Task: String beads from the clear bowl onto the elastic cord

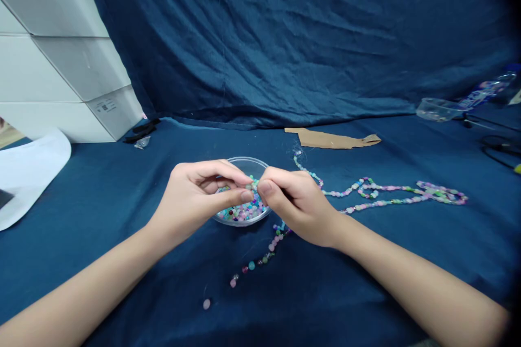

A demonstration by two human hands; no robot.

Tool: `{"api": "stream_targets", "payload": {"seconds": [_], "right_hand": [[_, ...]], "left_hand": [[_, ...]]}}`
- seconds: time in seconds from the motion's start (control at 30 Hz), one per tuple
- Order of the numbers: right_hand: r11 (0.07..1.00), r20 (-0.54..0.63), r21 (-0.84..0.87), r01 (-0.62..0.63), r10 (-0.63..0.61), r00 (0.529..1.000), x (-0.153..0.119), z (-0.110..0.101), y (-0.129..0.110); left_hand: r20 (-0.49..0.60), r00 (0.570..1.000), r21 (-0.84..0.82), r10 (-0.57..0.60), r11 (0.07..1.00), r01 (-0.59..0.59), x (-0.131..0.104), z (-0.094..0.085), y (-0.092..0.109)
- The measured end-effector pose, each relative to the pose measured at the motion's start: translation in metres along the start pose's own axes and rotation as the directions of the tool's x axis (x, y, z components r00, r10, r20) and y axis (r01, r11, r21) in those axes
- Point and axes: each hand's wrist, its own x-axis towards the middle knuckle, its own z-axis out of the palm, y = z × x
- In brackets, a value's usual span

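Both hands, left point(195, 195) and right point(299, 206), are pinched over the bead bowl point(244, 222), can't tell on what.

light: moderate, cool, source unseen | sheen on blue cloth point(252, 54) | dark right edge corners | wide-angle stretch | hands point(191, 190) slightly soft

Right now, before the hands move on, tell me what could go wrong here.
The left hand and right hand are close to the clear plastic bowl; a bump might spill its beads.
The pink bead nearest the camera sits apart from the others and could roll away.
The beaded string lies in overlapping loops at the right, so pulling it may tangle it.
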Motion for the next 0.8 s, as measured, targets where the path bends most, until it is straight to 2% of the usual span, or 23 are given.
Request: {"api": "stream_targets", "payload": {"seconds": [0.4,0.63,0.7,0.8], "right_hand": [[0.999,0.032,-0.030,-0.045,0.046,0.998,-0.001,0.000,0.002],[0.991,0.074,-0.076,-0.112,0.117,0.990,-0.002,0.000,0.002],[0.989,0.082,-0.083,-0.124,0.131,0.988,-0.002,-0.001,0.000],[0.985,0.065,-0.045,-0.165,0.167,0.984,-0.001,-0.005,-0.003]], "left_hand": [[-0.003,0.993,0.154,0.115,0.982,-0.114,-0.003,0.002,0.000],[0.043,0.972,0.296,0.233,0.926,-0.235,-0.003,-0.001,0.001],[0.054,0.977,0.299,0.205,0.931,-0.212,-0.002,-0.002,0.005],[0.076,0.993,0.252,0.095,0.961,-0.112,-0.001,-0.002,0.012]]}}
